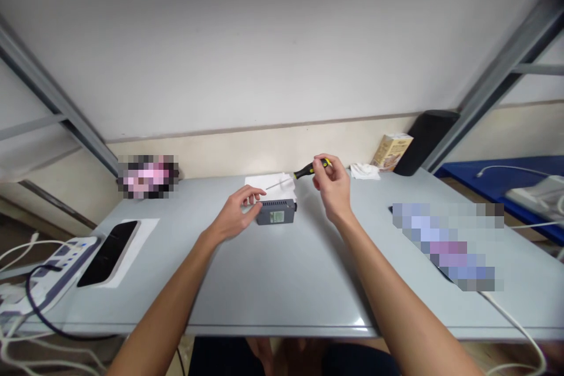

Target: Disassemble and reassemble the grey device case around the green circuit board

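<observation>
A small grey vented box (pixel 264 218) with a pale green label stands on its edge on the desk, slots along its top. My left hand (pixel 233 214) grips its left end, thumb in front and the other fingers behind. Between the finger and thumb of my right hand (pixel 333 185) is a black and yellow screwdriver (pixel 304 172). Its thin shaft points left and down, the tip just above the box near my left fingertips. From this angle I cannot tell whether the tip touches anything. White papers (pixel 269 184) lie behind the box.
A phone (pixel 108 252) on white paper and a power strip (pixel 66 270) with cables are at left. Crumpled tissue (pixel 365 171), a yellowish carton (pixel 392 151) and a black cylinder (pixel 426 141) stand back right. A blurred flat device (pixel 445 247) with a white cable lies at right.
</observation>
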Demonstrator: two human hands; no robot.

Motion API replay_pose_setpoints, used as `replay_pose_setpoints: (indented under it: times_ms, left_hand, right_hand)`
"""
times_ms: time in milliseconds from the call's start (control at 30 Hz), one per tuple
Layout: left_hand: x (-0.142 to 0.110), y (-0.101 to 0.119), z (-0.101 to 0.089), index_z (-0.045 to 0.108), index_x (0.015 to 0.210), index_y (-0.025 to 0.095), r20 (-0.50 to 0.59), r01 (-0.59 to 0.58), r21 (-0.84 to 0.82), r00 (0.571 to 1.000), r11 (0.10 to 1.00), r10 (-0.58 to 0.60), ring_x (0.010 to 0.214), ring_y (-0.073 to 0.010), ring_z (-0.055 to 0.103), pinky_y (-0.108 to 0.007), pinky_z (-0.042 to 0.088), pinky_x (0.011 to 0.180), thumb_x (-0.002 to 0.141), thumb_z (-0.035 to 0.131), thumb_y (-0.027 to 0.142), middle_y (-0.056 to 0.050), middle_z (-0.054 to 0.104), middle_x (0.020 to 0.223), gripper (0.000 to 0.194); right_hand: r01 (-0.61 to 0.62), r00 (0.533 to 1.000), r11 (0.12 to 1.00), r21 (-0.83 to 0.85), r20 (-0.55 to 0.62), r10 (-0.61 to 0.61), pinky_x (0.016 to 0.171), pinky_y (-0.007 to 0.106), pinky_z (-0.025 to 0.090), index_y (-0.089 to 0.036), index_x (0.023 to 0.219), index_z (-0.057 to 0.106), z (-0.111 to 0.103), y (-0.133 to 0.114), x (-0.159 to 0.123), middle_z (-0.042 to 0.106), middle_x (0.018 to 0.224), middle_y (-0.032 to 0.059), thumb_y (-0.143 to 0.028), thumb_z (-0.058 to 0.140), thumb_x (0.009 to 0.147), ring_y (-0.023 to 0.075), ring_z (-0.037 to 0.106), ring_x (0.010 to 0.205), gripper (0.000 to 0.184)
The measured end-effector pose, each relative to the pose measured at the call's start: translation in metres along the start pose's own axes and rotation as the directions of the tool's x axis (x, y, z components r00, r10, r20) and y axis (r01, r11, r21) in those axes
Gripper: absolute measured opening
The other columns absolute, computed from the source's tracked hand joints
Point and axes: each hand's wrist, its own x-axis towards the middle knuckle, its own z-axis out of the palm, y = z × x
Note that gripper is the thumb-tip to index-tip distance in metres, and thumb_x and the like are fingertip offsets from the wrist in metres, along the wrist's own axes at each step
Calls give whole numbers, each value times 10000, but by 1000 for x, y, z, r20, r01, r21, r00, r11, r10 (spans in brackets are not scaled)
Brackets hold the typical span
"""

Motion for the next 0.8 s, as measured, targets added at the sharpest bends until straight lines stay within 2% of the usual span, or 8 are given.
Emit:
replay_pose_setpoints:
  times_ms: [100,167,267,367,567,667,733,800]
  left_hand:
    - [1,-2,-1,728,1140,201,114,85,-134,991,987,-70,957,-224,650,-353,533,879,919,679,454,-108,715,1180,340]
    - [2,-7,1,745,1139,190,167,179,-200,975,963,-147,906,-220,685,-346,554,845,876,743,488,-98,752,1108,398]
    - [2,-17,5,774,1115,166,136,262,-235,962,936,-235,799,-214,699,-349,560,786,859,755,543,-85,779,943,456]
    - [2,-28,10,808,1085,163,96,275,-230,961,934,-259,897,-249,727,-375,565,852,857,746,569,-111,807,1031,469]
    - [2,-33,13,829,930,177,144,287,-115,952,951,-270,953,-274,724,-384,556,882,893,699,553,-104,815,1013,399]
    - [1,-26,5,795,1160,189,206,255,-57,949,965,-239,1001,-266,697,-384,549,910,897,708,539,-112,777,1139,446]
    - [-1,-19,-1,687,1391,235,304,188,6,935,982,-181,1086,-276,665,-389,545,952,803,820,523,-117,707,1280,668]
    - [-4,-12,-5,626,1463,301,389,83,60,916,995,-100,1183,-295,623,-401,528,1013,683,919,478,-103,634,1348,852]
  right_hand:
    - [-179,977,982,58,-105,184,480,266,315,-239,985,601,-3,18,7,635,707,-17,-730,758,736,103,422,506,572]
    - [-262,952,962,76,-144,271,464,260,305,-230,987,613,-5,28,9,674,714,-6,-747,781,687,91,402,480,621]
    - [-329,926,941,81,-166,338,457,257,305,-224,973,629,-6,36,9,691,708,0,-729,806,666,88,397,467,617]
    - [-364,916,929,65,-157,370,460,259,303,-223,966,634,-6,36,7,698,709,4,-684,824,674,89,394,467,577]
    - [-374,916,927,43,-140,376,472,258,313,-213,965,646,-6,38,6,689,702,0,-663,815,687,92,397,471,555]
    - [-342,932,940,11,-122,341,484,253,317,-209,988,651,-5,42,6,676,701,-7,-683,793,696,94,401,487,575]
    - [-283,956,958,-33,-94,279,499,250,324,-209,1007,651,-3,45,5,666,709,-11,-693,780,705,98,416,509,586]
    - [-204,979,975,-91,-47,200,518,252,338,-212,1018,653,-1,46,3,642,707,-18,-687,769,723,108,435,534,571]
